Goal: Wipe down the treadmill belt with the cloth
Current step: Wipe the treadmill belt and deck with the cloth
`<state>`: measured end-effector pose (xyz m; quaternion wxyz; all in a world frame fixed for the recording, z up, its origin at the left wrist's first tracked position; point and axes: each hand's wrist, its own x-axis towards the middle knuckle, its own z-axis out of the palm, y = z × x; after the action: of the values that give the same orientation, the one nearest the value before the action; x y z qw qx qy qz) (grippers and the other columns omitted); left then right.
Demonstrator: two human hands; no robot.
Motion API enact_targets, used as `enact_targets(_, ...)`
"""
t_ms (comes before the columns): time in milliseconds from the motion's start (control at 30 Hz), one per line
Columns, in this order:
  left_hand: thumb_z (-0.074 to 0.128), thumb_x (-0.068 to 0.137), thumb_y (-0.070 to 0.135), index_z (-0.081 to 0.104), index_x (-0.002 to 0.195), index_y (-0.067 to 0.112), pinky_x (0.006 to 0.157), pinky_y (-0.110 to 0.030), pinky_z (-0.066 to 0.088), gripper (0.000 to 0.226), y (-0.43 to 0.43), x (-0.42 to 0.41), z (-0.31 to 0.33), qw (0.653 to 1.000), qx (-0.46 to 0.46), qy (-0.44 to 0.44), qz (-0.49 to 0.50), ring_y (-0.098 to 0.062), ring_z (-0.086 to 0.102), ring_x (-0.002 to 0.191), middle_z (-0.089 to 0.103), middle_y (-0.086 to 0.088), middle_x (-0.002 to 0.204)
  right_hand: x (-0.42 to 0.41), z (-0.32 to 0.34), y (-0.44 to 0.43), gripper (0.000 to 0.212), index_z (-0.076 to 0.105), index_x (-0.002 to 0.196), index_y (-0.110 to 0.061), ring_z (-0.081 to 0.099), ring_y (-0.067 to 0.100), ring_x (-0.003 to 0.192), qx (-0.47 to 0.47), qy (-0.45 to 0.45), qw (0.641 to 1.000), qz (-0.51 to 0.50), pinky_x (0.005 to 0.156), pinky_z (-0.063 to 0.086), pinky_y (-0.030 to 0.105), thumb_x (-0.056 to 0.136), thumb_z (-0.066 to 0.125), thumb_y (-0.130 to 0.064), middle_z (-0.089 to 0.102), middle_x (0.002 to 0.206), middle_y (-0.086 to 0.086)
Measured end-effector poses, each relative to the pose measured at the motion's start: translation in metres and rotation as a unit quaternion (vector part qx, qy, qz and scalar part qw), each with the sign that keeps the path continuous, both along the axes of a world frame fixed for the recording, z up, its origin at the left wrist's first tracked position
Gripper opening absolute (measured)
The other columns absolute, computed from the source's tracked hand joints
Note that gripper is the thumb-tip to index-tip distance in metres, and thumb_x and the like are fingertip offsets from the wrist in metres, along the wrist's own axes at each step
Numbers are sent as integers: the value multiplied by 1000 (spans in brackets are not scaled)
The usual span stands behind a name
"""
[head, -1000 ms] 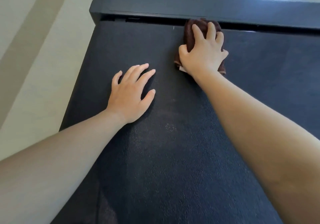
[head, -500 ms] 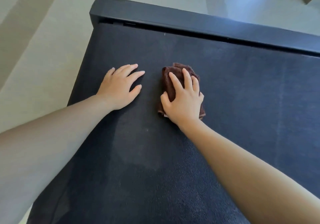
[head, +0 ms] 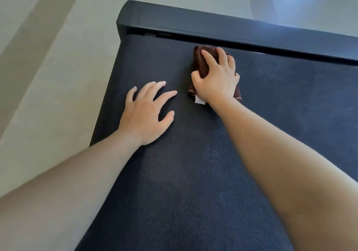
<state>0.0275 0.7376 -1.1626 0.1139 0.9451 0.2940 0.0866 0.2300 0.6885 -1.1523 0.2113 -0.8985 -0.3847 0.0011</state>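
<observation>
Pale floor (head: 48,76) all around. Dark textured treadmill belt (head: 193,183) under both hands, filling most of the view. Black end cover (head: 222,27) across the far end, just beyond the right fingers. Left hand (head: 145,113) flat on the belt near its left edge, fingers (head: 164,95) spread apart and empty, only pressing the surface. Right hand (head: 217,78) just to the right of the left fingers and farther forward, pressing down on a bunched brown cloth (head: 201,64); right fingers (head: 208,56) curled over and clamped on it. Cloth on the belt, near the gap at the end cover. Small white tag (head: 199,100) at the cloth's near edge, beside the right wrist.
</observation>
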Motion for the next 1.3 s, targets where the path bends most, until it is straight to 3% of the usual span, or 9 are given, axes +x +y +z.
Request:
enact_targets(333,41,87,47,42,133,38,112,-52,13,47,2,-1,-2,1000,-4,-21,-2,-15,22,140,32,5,147,15,3,12,61,35,140,-40,16,27,140,-22,0,1000,22,103,24,55,81,43,-51,19,156,-1)
enact_targets(567,45,89,44,42,135,36,112,-51,12,47,1,-1,-1,1000,-5,-19,1,-18,22,140,32,3,149,-62,3,-74,59,35,141,-38,13,28,140,-30,-7,999,37,102,25,58,84,45,-50,17,157,0)
enact_targets(867,48,93,27,49,135,18,112,-50,21,43,-5,-44,7,997,-42,-57,-9,-26,31,137,39,-7,146,-144,0,-131,59,37,139,-39,14,27,140,-26,-12,999,44,101,26,60,82,42,-52,20,155,-3)
enact_targets(1067,47,92,28,44,138,16,111,-46,25,48,11,-65,3,993,-58,-63,75,-24,27,139,35,-7,149,-143,4,-108,57,43,137,-39,16,26,140,-15,-7,999,50,103,23,56,81,48,-47,24,154,-4)
enact_targets(1300,44,94,33,35,144,16,113,-40,23,53,14,-62,-2,992,-60,-60,96,-21,21,141,27,-4,153,-116,5,-33,58,37,140,-39,13,26,141,-28,-5,998,63,106,22,57,83,47,-49,20,156,-3)
